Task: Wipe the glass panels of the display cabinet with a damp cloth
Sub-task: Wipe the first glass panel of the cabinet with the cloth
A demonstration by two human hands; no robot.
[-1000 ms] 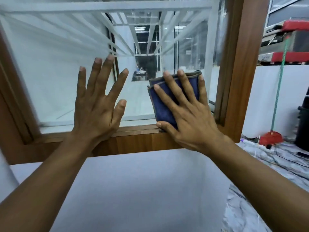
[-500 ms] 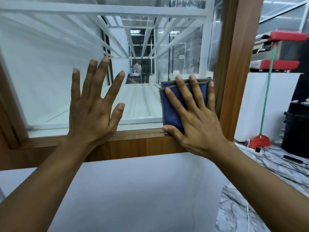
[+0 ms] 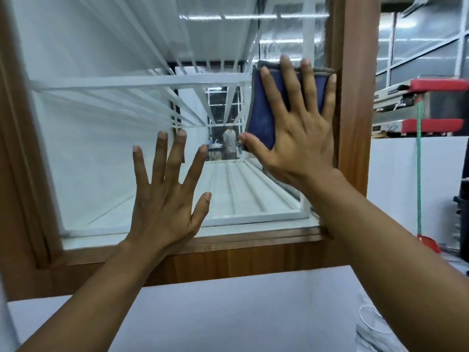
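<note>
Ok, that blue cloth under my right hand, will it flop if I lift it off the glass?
Probably flops: the blue cloth looks soft and folded. Likely light, since the right hand pins it to the glass panel with flat fingers alone.

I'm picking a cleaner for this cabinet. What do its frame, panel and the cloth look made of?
Frame: brown wood or wood-look laminate, smooth, with grain streaks. Panel: clear glass, with reflections and white shelves seen through it. Cloth: blue, fuzzy, grey-edged, probably microfibre.
</note>
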